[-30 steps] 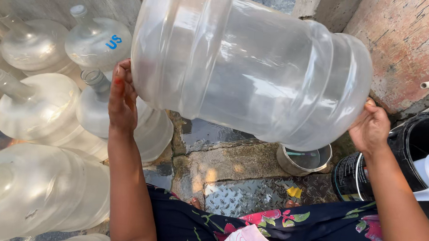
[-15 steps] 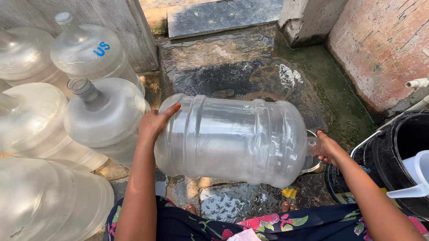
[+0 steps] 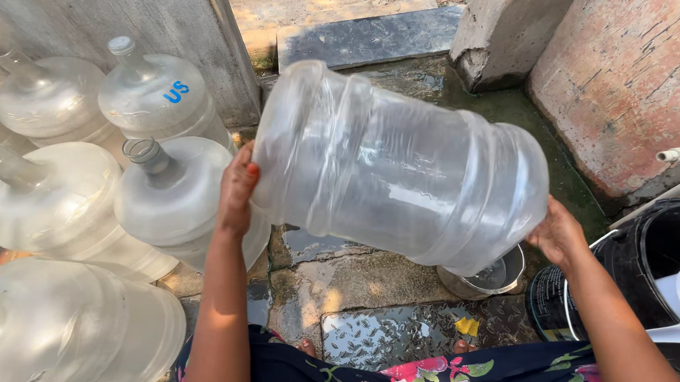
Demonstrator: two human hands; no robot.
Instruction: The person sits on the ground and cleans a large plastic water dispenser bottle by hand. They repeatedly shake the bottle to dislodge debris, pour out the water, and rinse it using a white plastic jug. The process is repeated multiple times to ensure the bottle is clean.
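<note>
Hands at both ends carry a large clear water jug lying on its side across the middle of the head view. Half a second ago it sat low and level, near the wet ground; now it is lifted and tilted, its flat base up toward the upper centre of the frame and its neck end down at the lower right. A second ago it was higher yet, so it is being swung up and down, which looks like rinsing or draining.

The left hand presses flat against the base at centre left, fingers spread open over the rim, bracing, not clasping. The right hand cups the shoulder at the neck end on the right, fingers curled under it; the mouth itself is hidden.

Just below that end, a small metal bowl stands on the wet stone floor. A black bucket fills the right edge. Other empty jugs crowd the left side of the frame, unmoved.
</note>
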